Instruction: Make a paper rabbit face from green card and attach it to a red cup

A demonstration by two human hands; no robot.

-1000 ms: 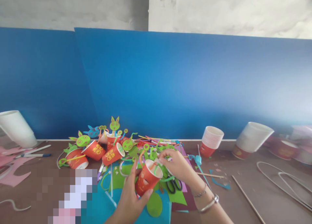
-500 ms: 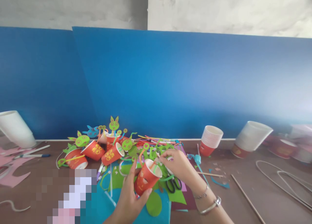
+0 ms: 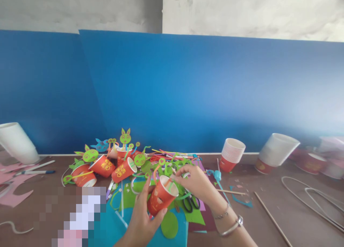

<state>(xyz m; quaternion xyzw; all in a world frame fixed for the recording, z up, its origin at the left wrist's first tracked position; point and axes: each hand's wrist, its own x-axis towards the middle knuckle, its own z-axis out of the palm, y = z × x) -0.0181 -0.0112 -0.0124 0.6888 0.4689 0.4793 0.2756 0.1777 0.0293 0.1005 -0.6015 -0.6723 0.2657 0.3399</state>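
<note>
Tilted in my left hand (image 3: 142,215) is a red paper cup (image 3: 160,198), the thumb and fingers closed around its sides. An orange straw (image 3: 155,174) with a green paper piece at its top sticks up by the far rim. Inside the cup a bit of green and orange shows. At the right side of the rim my right hand (image 3: 192,180) pinches thumb and fingertips together; what is between them is too small to name. Black-handled scissors (image 3: 191,203) lie just below it. Under my hands are green paper scraps and a green paper oval (image 3: 169,224) on blue paper (image 3: 153,236).
Several red cups (image 3: 124,170) with paper animal faces and straws cluster at the left. A cup stack (image 3: 232,153) and a larger wrapped stack (image 3: 276,154) stand at the right. A wooden stick (image 3: 271,218) and looped cord (image 3: 309,195) lie nearby. A blue panel (image 3: 188,96) rises behind.
The right hand has shifted very slightly at the cup's rim, still pinching. The cup stays held in the left hand at nearly the same tilt.
</note>
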